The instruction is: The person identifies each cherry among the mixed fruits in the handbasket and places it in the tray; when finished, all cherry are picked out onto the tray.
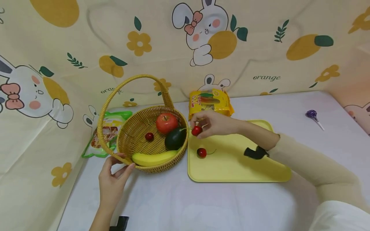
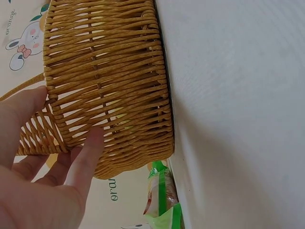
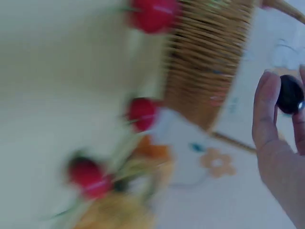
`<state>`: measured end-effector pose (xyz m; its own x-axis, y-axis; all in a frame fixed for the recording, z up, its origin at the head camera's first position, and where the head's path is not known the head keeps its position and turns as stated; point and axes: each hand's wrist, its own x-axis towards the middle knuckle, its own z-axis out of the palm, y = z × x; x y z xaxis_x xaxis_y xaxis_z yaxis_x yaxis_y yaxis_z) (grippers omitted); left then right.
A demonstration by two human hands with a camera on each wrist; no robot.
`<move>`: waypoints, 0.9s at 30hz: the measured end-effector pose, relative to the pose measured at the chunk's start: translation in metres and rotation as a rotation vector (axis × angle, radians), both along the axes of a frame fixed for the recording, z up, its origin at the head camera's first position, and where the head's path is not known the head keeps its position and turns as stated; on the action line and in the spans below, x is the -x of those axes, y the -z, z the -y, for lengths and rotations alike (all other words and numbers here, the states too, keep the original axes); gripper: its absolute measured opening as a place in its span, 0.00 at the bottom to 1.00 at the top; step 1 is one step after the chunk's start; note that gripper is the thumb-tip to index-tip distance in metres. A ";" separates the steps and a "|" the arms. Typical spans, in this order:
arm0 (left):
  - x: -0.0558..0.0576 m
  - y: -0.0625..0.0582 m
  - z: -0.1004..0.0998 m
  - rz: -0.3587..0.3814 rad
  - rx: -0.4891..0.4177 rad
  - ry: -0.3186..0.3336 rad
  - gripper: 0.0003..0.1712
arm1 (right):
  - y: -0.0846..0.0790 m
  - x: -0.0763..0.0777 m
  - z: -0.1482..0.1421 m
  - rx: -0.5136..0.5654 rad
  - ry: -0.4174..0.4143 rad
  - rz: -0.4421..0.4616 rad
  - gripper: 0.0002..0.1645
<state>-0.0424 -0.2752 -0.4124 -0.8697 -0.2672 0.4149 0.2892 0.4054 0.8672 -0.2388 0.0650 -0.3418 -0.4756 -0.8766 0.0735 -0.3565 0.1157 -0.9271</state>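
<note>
A wicker basket (image 1: pixel 158 167) holds a red apple (image 1: pixel 166 123), a dark green avocado-like fruit (image 1: pixel 175 139), a banana (image 1: pixel 156 158) and a cherry (image 1: pixel 149 137). My left hand (image 1: pixel 112 179) grips its rim at the near-left foot of the handle; in the left wrist view, a finger lies along the woven side. Just off the basket's right rim, my right hand (image 1: pixel 214 123) pinches a red cherry (image 1: pixel 197 130). Another cherry (image 1: pixel 201 153) with a stem lies on the yellow tray (image 1: pixel 231 177). The right wrist view is blurred and shows a dark round fruit (image 3: pixel 289 94) between the fingers.
Behind the tray stands a yellow snack bag (image 1: pixel 209 102). A green-edged food packet (image 1: pixel 107 133) leans behind the basket's left side. At the far right lies a purple lollipop (image 1: pixel 312 115). A patterned cloth backdrop (image 1: pixel 162 19) borders the white table (image 1: pixel 185 205).
</note>
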 end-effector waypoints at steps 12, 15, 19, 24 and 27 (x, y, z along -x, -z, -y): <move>0.000 0.000 -0.001 -0.001 0.003 -0.009 0.25 | 0.047 -0.010 -0.081 -0.281 0.148 -0.087 0.15; 0.000 0.000 -0.001 0.004 0.008 -0.016 0.25 | 0.052 -0.013 -0.089 -0.308 0.157 -0.080 0.18; -0.001 0.000 -0.002 0.008 0.007 -0.020 0.26 | 0.055 -0.018 -0.095 -0.318 0.161 -0.080 0.17; -0.001 -0.002 -0.004 -0.002 0.007 -0.026 0.26 | 0.057 -0.024 -0.101 -0.344 0.173 -0.101 0.14; -0.001 -0.002 -0.005 -0.009 0.010 -0.027 0.26 | 0.058 -0.026 -0.103 -0.344 0.171 -0.110 0.13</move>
<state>-0.0413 -0.2702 -0.4103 -0.8586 -0.2865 0.4252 0.2856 0.4215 0.8607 -0.2128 0.1679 -0.3995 -0.6222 -0.7679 -0.1522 -0.4005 0.4793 -0.7809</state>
